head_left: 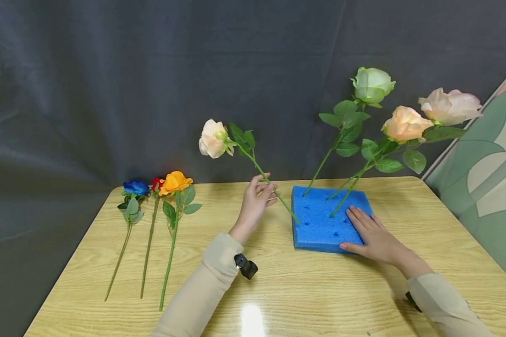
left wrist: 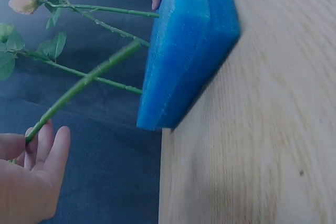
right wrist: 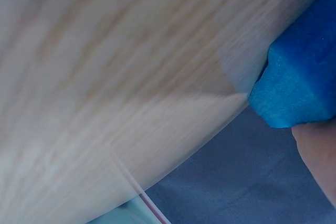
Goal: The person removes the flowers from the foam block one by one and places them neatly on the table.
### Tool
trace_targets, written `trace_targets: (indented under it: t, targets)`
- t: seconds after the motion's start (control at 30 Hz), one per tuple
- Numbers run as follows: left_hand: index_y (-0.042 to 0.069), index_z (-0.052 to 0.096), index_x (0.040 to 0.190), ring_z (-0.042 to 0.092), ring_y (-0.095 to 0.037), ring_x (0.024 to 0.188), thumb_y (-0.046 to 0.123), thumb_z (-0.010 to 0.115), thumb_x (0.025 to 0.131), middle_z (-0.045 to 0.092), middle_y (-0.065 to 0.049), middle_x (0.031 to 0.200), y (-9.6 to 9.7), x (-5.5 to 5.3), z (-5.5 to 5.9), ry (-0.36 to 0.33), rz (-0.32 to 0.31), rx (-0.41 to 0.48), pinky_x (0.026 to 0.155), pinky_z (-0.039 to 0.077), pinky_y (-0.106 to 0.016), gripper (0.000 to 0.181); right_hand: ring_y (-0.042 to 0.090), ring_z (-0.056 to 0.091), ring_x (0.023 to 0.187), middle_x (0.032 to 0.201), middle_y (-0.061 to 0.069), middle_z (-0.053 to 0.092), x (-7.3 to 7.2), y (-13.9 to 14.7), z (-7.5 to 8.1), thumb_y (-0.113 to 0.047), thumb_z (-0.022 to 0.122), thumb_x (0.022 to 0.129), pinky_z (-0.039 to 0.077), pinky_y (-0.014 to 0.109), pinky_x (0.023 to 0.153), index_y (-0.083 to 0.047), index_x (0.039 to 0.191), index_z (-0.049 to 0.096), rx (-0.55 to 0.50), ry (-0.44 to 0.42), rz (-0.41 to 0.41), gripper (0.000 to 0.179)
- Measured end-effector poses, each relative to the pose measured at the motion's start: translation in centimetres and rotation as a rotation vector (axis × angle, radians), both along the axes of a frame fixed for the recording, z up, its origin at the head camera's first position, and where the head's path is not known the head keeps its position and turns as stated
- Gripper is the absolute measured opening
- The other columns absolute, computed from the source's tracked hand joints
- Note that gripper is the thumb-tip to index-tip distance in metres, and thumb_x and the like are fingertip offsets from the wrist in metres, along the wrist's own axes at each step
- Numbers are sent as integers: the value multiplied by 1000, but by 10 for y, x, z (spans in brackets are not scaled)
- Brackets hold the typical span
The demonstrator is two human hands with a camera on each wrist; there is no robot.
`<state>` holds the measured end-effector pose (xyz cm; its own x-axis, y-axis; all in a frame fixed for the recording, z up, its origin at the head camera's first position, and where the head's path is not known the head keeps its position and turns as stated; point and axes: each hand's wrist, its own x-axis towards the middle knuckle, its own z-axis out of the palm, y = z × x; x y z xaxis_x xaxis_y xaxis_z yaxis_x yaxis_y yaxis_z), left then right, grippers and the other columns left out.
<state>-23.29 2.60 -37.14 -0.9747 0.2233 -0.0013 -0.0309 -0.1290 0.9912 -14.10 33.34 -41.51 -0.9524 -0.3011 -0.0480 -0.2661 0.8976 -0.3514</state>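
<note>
My left hand (head_left: 256,199) pinches the green stem of a pale cream-pink artificial rose (head_left: 214,139), which slants with its bloom up to the left. The stem's lower end (left wrist: 123,53) overlaps the left part of the blue foam block (head_left: 320,236) in the head view; in the left wrist view it shows apart from the foam's face. My right hand (head_left: 373,236) rests with spread fingers on the block's right side. A green rose (head_left: 372,85), a peach rose (head_left: 406,124) and a pale pink rose (head_left: 450,106) stand tilted in the foam. Several small holes mark its top.
On the left of the wooden table (head_left: 270,299) lie a blue rose (head_left: 136,187), a red rose (head_left: 156,184) and an orange rose (head_left: 175,182), stems toward the front. A dark curtain (head_left: 236,61) hangs behind. A patterned panel (head_left: 485,173) stands at the right.
</note>
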Motion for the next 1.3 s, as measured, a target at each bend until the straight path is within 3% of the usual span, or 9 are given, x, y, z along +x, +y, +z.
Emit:
trace_targets:
  t: [0.3,0.43,0.53,0.67,0.8,1.07,1.3]
  targets:
    - [10,48,136,64,-39,103,19,44,103,62,-21,114,-13,3,-5,-15,-23,-68,87,58,-35,34,44,11,146,158,25,12,1,1,2,-51,62,87,-2,53,122,-1,153,13,-9,0,-1,96]
    - [5,49,135,69,-21,85,22,43,103,63,-23,112,-20,6,-5,-18,-45,-105,84,59,-34,37,44,11,146,158,25,12,1,1,3,-51,62,87,-3,52,122,-1,153,13,-10,5,-1,96]
    - [3,51,134,69,-16,82,22,44,103,64,-21,108,-26,10,-6,-38,-62,-125,84,59,-36,37,44,11,146,158,25,12,1,1,3,-51,62,87,-2,53,122,-1,153,13,-10,6,-1,96]
    - [1,52,131,69,-19,85,21,45,102,64,-19,103,-34,15,-9,-58,-90,-156,83,60,-36,36,44,11,146,158,25,12,1,1,3,-51,62,87,-3,52,122,0,152,14,-13,0,-2,96]
    - [2,53,130,68,-14,83,20,46,102,64,-19,101,-42,22,-12,-88,-110,-174,80,60,-33,34,44,11,145,158,25,13,1,-1,2,-52,62,87,-1,53,122,0,152,15,-13,-3,-2,96]
    - [1,53,130,67,-12,83,19,47,102,61,-19,109,-52,28,-15,-125,-111,-196,78,60,-31,34,44,11,145,158,25,13,1,-2,2,-52,62,87,-1,53,122,0,152,15,-18,-5,-5,96]
    - [0,55,127,68,-25,92,16,47,101,60,-14,106,-64,30,-18,-128,-120,-225,77,60,-31,32,44,12,145,158,24,14,1,-1,2,-53,62,86,2,54,121,0,152,16,-9,-7,-9,96]
